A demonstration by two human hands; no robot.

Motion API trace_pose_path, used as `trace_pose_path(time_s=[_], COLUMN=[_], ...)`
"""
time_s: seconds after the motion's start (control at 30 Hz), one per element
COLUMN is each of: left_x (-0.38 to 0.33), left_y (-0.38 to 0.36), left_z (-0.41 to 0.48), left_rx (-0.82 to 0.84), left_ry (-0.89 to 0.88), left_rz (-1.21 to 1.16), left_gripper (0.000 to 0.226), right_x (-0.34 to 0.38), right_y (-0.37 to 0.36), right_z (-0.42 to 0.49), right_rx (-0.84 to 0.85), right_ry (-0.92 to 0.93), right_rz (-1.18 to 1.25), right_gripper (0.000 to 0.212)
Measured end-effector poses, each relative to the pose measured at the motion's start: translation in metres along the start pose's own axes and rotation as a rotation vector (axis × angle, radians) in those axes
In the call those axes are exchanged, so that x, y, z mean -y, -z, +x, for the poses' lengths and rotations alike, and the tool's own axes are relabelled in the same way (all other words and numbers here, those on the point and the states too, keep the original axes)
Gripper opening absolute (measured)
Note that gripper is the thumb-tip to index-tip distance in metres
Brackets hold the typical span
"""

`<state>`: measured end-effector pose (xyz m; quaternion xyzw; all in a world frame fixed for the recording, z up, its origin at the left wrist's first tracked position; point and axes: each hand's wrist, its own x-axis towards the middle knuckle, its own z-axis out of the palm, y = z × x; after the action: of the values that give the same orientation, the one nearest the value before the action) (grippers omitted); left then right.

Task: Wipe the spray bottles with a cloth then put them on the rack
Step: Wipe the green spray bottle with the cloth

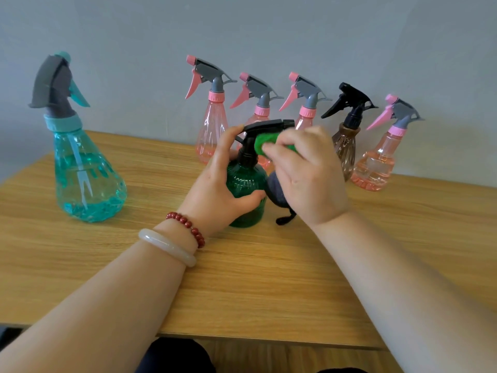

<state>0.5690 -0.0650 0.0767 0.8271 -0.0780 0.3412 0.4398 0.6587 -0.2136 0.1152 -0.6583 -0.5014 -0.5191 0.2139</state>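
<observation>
A dark green spray bottle [243, 184] with a black head stands on the wooden table [242, 278] at the centre. My left hand [217, 184] grips its body and neck. My right hand [304, 173] holds a cloth against the head of the bottle; the cloth's green part [265, 142] shows by the trigger and its grey part [277, 191] hangs beside the bottle. A large teal spray bottle [86, 170] stands at the left.
Along the grey wall stand several more bottles: three pink ones [212, 127] behind my hands, a brown one with a black head [347, 146] and a pink one [376, 165] at the right. The table's front edge runs below my forearms. No rack shows in view.
</observation>
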Motion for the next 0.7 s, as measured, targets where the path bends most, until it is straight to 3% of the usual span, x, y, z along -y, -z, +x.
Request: trace_pose_path(time_s=[0.1, 0.27, 0.47, 0.7], left_x=[0.001, 0.001, 0.001, 0.0], left_y=[0.0, 0.0, -0.001, 0.0], left_z=[0.001, -0.001, 0.001, 0.0], left_rx=[0.013, 0.003, 0.008, 0.008], left_ry=[0.007, 0.008, 0.018, 0.024], left_rz=[-0.01, 0.011, 0.012, 0.027], left_gripper=[0.096, 0.094, 0.095, 0.094], right_x=[-0.004, -0.005, -0.006, -0.004], right_y=[0.003, 0.008, 0.002, 0.01], right_z=[-0.009, 0.023, -0.009, 0.013], right_rx=[0.062, -0.169, 0.045, -0.1], right_ry=[0.045, -0.03, 0.016, -0.076], right_rz=[-0.022, -0.018, -0.016, 0.014], right_gripper=[0.03, 0.021, 0.01, 0.013])
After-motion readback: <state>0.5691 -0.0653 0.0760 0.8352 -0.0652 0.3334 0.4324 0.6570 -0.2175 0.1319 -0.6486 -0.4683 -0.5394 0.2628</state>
